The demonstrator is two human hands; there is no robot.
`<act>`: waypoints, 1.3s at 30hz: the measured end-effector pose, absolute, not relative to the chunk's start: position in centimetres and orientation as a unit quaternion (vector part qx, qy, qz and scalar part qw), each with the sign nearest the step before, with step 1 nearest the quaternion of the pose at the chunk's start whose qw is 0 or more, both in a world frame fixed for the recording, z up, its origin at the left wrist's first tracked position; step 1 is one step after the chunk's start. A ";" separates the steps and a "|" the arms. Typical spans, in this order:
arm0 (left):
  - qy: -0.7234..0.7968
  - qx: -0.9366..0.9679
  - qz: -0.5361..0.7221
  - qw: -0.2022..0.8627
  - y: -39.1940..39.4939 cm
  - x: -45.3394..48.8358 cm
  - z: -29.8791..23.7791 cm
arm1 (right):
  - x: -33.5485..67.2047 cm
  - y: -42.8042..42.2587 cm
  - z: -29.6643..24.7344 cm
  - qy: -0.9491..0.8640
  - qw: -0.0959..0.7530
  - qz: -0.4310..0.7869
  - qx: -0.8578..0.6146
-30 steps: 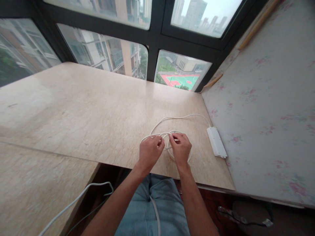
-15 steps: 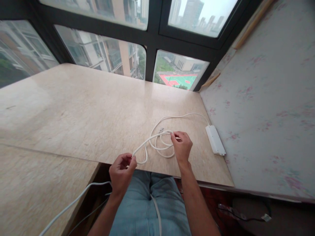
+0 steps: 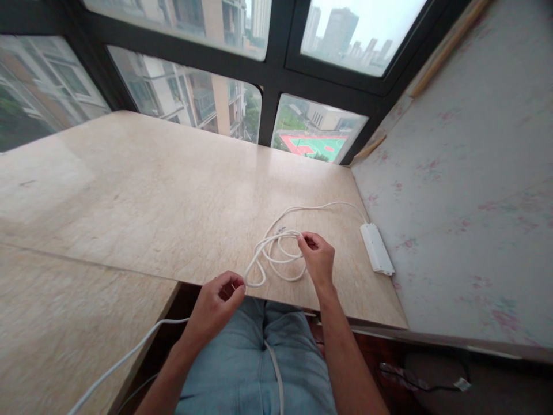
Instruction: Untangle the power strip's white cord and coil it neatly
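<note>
A long white cable (image 3: pixel 283 261) lies in loose loops on the stone-look sill. Its far run crosses to a white power strip (image 3: pixel 377 248) by the right wall. My right hand (image 3: pixel 318 259) pinches the upper edge of the loops between thumb and fingers. Lower left, my left hand (image 3: pixel 220 302) closes thumb and fingertips on a bend of the same cable, at the sill's front edge. A small grey metallic piece, perhaps plug prongs, shows behind the loops; it is too small to tell. Another white cable stretch (image 3: pixel 129 354) runs out from behind my left wrist.
The marble-patterned sill (image 3: pixel 181 184) reaches back to dark-framed windows (image 3: pixel 270 75). A flowered wall (image 3: pixel 458 230) bounds the right side. Below the sill's right front, a dark cord (image 3: pixel 436 385) lies on a dark surface. My legs are close against the front edge.
My left hand has moved slightly right, nearer my right hand, and the stretch of cable between them has slackened and curved. My right hand keeps its pinch almost in place.
</note>
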State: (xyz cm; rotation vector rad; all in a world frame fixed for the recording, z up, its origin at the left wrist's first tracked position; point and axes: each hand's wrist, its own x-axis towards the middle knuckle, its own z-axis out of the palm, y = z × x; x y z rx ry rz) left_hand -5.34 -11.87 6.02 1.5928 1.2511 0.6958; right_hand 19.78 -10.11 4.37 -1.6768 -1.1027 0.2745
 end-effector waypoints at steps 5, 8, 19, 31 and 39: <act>0.516 0.639 0.316 0.475 -11.8 -5.3 7.0 | 19.5 -10.3 4.7 -0.490 0.522 0.082 -0.693; 0.508 0.639 0.363 0.450 -11.2 -4.5 8.5 | 19.1 -10.3 4.8 -0.501 0.520 0.066 -0.688; 0.466 0.838 0.208 0.190 -5.8 3.3 10.9 | 18.0 -10.7 6.1 -0.539 0.513 0.028 -0.668; 0.441 0.735 0.470 0.211 -9.2 -0.3 10.3 | 18.8 -10.4 5.3 -0.479 0.539 0.025 -0.693; 0.524 0.365 0.690 0.341 -11.9 -5.3 7.7 | 20.2 -10.0 3.8 -0.415 0.555 0.031 -0.720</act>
